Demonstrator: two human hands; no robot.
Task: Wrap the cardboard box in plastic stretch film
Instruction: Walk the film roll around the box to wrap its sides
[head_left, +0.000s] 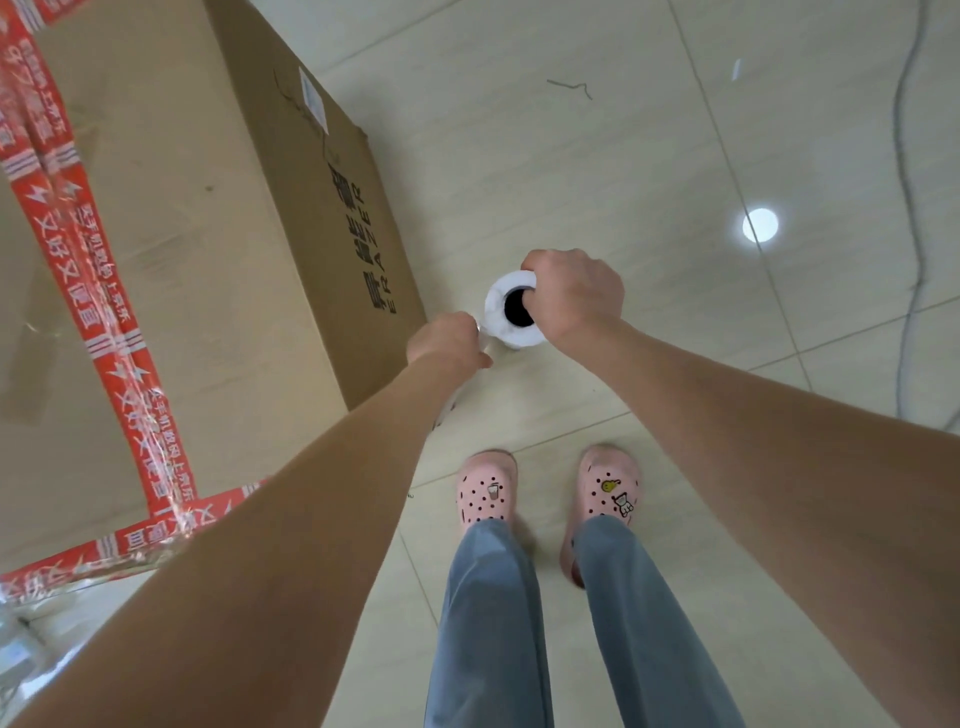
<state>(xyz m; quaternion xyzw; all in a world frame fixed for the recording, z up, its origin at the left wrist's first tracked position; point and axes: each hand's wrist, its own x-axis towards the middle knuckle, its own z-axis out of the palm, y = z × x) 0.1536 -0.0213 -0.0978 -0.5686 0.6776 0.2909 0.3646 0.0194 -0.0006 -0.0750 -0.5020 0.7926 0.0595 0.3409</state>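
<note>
A tall cardboard box (171, 218) with red printed tape across its top stands at the left, and clear film shows over its near corner. Just right of the box's near edge a white roll of stretch film (503, 314) is held upright, its dark core hole facing me. My right hand (574, 293) grips the roll's top rim, with fingers tucked into the core. My left hand (447, 340) pinches the loose film at the roll's left side, close to the box's corner. The film below my left hand is mostly hidden by my forearm.
Beige tiled floor (597, 130) spreads to the right and beyond. A grey cable (906, 171) runs down the far right. My feet in pink clogs (545, 493) stand below the roll. A ceiling light reflects on a tile at the right.
</note>
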